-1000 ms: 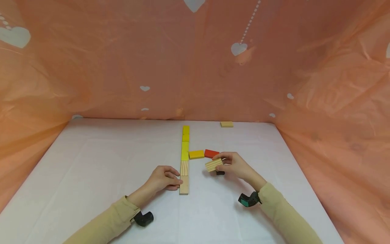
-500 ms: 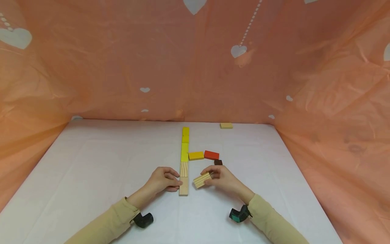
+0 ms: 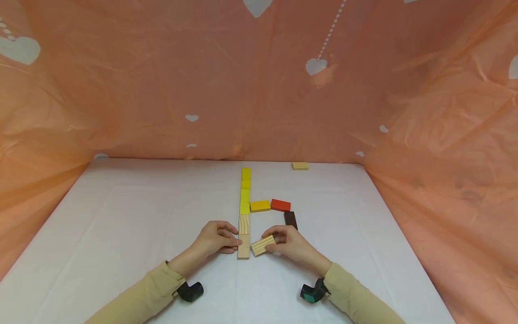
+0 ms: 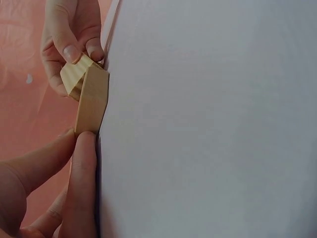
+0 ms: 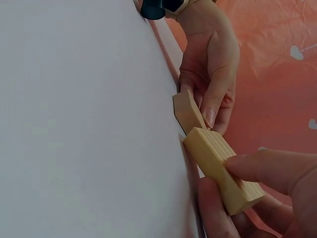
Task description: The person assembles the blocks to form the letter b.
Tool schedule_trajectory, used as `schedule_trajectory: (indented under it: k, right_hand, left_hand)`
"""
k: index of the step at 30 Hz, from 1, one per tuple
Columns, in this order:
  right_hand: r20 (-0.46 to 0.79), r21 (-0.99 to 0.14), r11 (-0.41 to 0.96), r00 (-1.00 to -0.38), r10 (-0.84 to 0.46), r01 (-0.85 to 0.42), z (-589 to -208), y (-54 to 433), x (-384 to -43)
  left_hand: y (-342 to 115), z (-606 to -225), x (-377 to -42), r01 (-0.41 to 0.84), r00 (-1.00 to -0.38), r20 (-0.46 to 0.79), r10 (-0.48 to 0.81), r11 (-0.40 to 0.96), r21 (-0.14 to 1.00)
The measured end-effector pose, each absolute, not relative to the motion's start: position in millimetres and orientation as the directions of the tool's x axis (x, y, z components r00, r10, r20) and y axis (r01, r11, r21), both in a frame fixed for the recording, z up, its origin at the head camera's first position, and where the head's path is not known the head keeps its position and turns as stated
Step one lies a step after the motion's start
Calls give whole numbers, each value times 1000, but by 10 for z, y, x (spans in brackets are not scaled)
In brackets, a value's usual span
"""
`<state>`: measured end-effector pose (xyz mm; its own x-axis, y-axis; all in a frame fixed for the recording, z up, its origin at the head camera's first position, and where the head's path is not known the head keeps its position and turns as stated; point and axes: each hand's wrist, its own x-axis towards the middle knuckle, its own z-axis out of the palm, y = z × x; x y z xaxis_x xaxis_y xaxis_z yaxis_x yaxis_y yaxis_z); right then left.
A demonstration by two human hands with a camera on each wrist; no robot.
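In the head view my left hand (image 3: 218, 237) is at the near end of a straight column of blocks. Its thumb and finger pinch the plain wooden block (image 3: 243, 252) that ends the column. My right hand (image 3: 293, 245) grips a striped wooden block (image 3: 262, 245), tilted, just right of that plain block. The right wrist view has this striped block (image 5: 218, 166) between thumb and fingers, its far end close to the plain block (image 5: 187, 111). Whether the two touch I cannot tell. Another wood-grain block (image 3: 244, 224) and yellow blocks (image 3: 245, 201) continue the column away from me.
An orange-yellow block (image 3: 260, 206), a red block (image 3: 280, 205) and a dark brown block (image 3: 290, 219) curve rightward from the column. One light wooden block (image 3: 300, 166) lies at the back edge of the white table (image 3: 162, 193). Orange curtains (image 3: 121, 90) surround it.
My right hand has carried the striped block left and toward me, from beside the red block to the column's near end. The brown block is now uncovered. My left hand has stayed put.
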<state>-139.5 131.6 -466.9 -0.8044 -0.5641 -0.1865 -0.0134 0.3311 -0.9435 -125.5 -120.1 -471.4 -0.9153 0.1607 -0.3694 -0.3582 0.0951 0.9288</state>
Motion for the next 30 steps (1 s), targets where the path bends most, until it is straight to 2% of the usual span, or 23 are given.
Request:
schedule_trajectory:
  k: [10,22,30]
  right_hand:
    - [-162,-915,398,-833,-529,-75,-4626,1286,-1396]
    - [-164,-906,406,-786,-596,-119,-4573,1318,-1417]
    - [-156,-913,389,-781,-604,-119,-4557,1329,-1395]
  left_hand:
    - [-1210,-4684,-1260,-351,-915,-365,170,107,930]
    - [-1190,-4682,-1276,-372,-911,-387,144,123,920]
    - [-1198,-4673,-1265,-375,-909,-391,144,126,918]
